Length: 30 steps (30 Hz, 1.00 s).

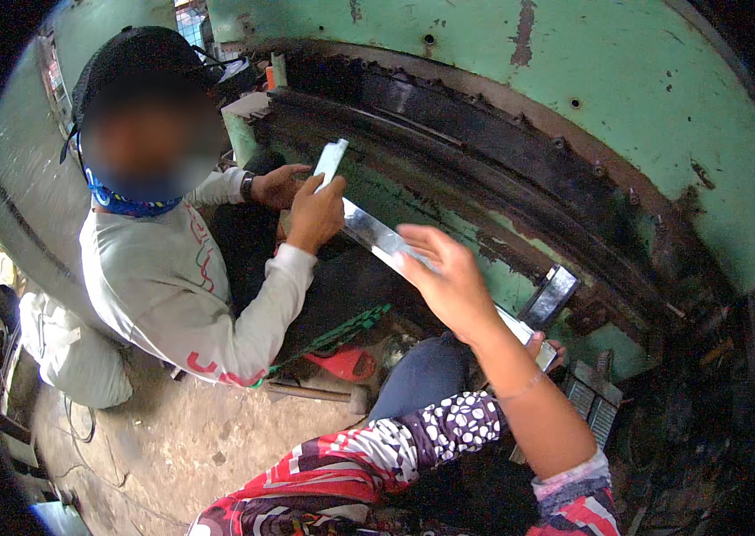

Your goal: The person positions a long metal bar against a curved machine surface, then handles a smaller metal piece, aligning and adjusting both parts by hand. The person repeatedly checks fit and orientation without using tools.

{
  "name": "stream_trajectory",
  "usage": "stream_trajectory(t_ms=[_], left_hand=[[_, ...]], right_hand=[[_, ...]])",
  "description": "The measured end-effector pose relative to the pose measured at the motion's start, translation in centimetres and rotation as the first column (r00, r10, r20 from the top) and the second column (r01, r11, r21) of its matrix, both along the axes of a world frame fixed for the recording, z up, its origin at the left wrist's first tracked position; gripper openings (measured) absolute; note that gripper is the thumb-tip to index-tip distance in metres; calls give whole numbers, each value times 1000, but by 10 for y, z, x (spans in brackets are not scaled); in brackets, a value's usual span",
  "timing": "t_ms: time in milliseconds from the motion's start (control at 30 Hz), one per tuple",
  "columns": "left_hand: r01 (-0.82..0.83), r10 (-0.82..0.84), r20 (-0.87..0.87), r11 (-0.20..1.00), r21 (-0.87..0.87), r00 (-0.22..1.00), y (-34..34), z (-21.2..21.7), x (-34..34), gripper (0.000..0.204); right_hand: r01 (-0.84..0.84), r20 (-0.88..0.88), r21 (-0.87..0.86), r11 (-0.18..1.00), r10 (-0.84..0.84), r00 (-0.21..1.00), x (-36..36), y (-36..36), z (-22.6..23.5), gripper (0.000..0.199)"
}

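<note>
A long shiny metal strip (pixel 379 234) runs slantwise between me and the other person. My right hand (pixel 450 284) lies across its middle, with the thumb along one edge and the fingers over the other. My right forearm crosses over my left arm and hides part of it. At the strip's near end my left hand (pixel 558 352) grips it, mostly hidden behind the metal. The other person's hand (pixel 317 213) is at the far end, beside a short pale metal piece (pixel 331 163) that the same person holds up.
A large green machine (pixel 627 80) with worn paint curves across the back, with a long dark bar (pixel 449 147) along it. A shiny metal piece (pixel 551 297) sits on its lower part. On the floor lie a hammer (pixel 319 393) and a red object (pixel 342 364). The person crouches at left.
</note>
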<state>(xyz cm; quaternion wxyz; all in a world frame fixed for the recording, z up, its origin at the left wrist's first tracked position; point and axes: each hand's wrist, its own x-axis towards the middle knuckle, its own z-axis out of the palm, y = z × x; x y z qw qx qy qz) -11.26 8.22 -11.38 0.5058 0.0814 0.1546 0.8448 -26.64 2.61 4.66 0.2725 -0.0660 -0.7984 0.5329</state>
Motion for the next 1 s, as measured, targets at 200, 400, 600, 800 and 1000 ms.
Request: stream_trajectory(t_ms=[200, 400, 600, 800, 1000], left_hand=[[-34, 32, -46, 999, -39, 998, -10, 3, -3, 44], [-77, 70, -89, 994, -81, 994, -17, 5, -6, 45], [-35, 28, -137, 998, -45, 990, -21, 2, -7, 46], [-12, 0, -166, 997, -76, 986, -24, -5, -3, 46], [23, -38, -189, 996, -80, 981, -25, -7, 2, 46]], right_hand=[[42, 273, 850, 525, -507, 817, 115, 58, -26, 94], [-153, 650, 590, 793, -354, 672, 118, 79, -33, 117], [-76, 595, 626, 776, -412, 690, 118, 79, -43, 103], [-55, 567, 598, 800, -373, 734, 124, 87, -57, 97], [14, 500, 619, 786, -407, 764, 132, 81, -51, 94]])
